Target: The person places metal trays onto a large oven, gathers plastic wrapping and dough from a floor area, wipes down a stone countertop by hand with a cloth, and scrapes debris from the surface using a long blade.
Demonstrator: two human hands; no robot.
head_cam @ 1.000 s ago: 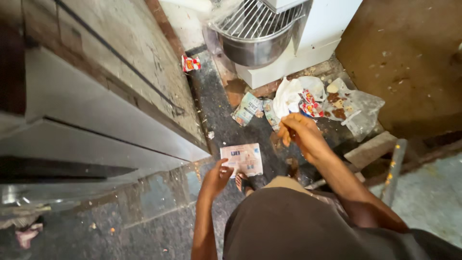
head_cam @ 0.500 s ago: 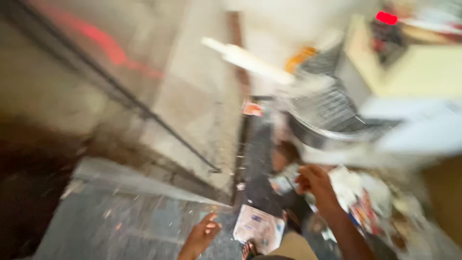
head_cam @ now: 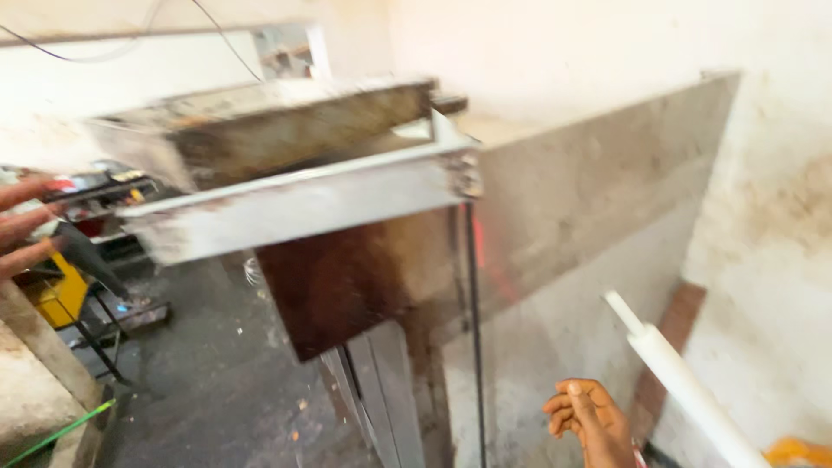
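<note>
The right hand (head_cam: 589, 418) hangs loosely curled, seemingly empty, near a white plastic pipe (head_cam: 685, 386); the left hand (head_cam: 26, 227), blurred, spreads open.

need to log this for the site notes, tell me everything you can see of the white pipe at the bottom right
The white pipe is a long, round, smooth tube, plastic by its look, with a narrower stepped end at the top. It slants from its upper tip down toward the lower right, where the picture's edge cuts it off. It stands in front of the pale stained wall and a reddish board. The right hand, fingers curled, is close beside it but apart. Motion blur hides finer detail.
</note>
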